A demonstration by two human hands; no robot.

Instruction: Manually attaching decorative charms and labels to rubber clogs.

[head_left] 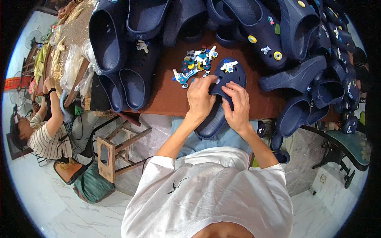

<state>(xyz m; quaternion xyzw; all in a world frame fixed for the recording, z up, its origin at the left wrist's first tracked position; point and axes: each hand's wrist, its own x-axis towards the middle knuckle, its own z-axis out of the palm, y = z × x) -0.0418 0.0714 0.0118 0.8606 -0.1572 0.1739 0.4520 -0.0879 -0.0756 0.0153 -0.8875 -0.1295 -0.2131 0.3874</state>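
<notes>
A navy blue clog [236, 76] lies at the table's near edge, toe pointing away and its heel over my lap. A white character charm [228, 66] sits on its toe. My left hand [200, 96] grips the left side of the upper, fingers bent by a small pale piece on it; what the fingertips pinch is hidden. My right hand [238, 105] is closed on the upper's back rim, fingers on top and thumb toward the opening. Just left of the clog's toe lies a pile of colourful shoe charms [197, 61], white, blue and yellow.
More navy clogs [108, 37] stand at the left and back of the brown table [170, 97]. Charm-studded clogs [264, 37] crowd the right. A wooden stool [115, 152] stands lower left. Another person [47, 123] works at a neighbouring table farther left.
</notes>
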